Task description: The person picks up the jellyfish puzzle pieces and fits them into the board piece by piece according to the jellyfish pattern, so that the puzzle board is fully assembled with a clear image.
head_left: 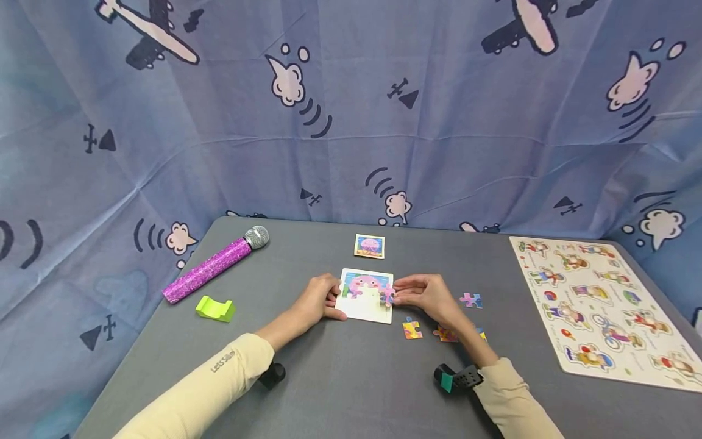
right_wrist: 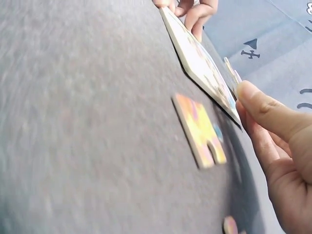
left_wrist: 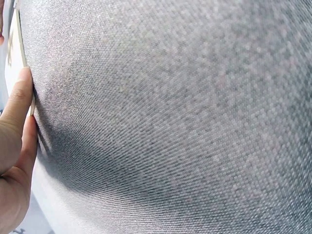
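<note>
A small white puzzle board (head_left: 364,311), its upper part filled with a pink cartoon picture, lies mid-table. My left hand (head_left: 320,297) holds its left edge, with thumb and fingertips at the rim in the left wrist view. Over the board's right side, my right hand (head_left: 430,299) pinches a pink and blue jigsaw piece (head_left: 387,294), seen nearly edge-on in the right wrist view. Below that hand lie a yellow piece (right_wrist: 197,131) and an orange piece (head_left: 446,333); my right forearm partly covers another. A pink and blue piece (head_left: 471,300) lies farther right.
Behind the board lies a small picture card (head_left: 369,246). To the left are a glittery purple microphone (head_left: 211,268) and a bright green cradle-shaped block (head_left: 215,309). A large board with cartoon figures (head_left: 598,305) covers the right side. A patterned blue curtain (head_left: 351,110) hangs behind the table.
</note>
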Demonstrator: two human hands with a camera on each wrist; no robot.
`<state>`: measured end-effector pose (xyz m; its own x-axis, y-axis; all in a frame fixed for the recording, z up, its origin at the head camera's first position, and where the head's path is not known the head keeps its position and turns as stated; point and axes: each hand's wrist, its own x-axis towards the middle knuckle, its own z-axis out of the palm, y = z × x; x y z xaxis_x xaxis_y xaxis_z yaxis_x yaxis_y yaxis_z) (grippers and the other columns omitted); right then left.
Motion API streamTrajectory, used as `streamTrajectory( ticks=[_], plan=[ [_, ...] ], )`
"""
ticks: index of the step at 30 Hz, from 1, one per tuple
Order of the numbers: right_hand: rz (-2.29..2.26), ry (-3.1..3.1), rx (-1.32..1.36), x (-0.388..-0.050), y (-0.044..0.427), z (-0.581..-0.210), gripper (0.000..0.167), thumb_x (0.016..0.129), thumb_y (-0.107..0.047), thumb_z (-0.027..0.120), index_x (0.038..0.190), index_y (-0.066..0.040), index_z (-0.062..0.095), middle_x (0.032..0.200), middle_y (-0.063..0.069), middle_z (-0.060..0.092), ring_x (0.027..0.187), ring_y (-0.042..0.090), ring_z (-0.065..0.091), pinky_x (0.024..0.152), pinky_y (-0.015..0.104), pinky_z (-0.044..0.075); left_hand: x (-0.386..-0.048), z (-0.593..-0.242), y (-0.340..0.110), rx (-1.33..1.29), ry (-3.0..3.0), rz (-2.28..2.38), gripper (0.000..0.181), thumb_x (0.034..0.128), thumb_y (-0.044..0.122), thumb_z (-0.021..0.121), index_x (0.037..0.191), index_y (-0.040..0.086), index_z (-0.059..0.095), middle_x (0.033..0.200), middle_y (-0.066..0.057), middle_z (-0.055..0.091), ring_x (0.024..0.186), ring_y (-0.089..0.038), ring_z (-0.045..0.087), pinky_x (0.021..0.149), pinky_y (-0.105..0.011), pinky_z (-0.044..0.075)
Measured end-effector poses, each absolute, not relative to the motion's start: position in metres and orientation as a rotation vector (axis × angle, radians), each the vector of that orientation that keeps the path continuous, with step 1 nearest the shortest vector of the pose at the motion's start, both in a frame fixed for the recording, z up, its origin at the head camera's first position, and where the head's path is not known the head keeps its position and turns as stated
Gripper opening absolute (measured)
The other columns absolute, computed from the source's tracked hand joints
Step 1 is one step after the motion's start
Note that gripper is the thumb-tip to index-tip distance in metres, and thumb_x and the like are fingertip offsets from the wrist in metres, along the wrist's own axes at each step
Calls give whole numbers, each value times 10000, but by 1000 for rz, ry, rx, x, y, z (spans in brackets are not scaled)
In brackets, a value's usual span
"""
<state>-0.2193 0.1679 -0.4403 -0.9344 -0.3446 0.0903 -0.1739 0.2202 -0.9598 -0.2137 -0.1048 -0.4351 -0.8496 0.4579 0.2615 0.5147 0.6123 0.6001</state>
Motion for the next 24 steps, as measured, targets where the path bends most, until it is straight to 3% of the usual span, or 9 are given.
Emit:
streamTrajectory(
  ticks=[15,24],
  plan=[
    [-1884,2349,-487,-223,140,-448,292,765,100,734,1032,171,637,975,292,669,796,142,701,711,247,547,-213,-434,-104,-813,-2751,-1089,452,565,125,927,784,-28,562,782,-78,530,673,-189,532,619,-220,459],
    [-1842,2476,-467,-223,124,-450,288,732,80,772,990,154,667,933,276,682,810,339,697,667,240,548,-214,-435,-105,-822,-2739,-1054,457,553,143,933,780,-19,571,787,-75,551,676,-173,553,631,-220,475]
  ],
)
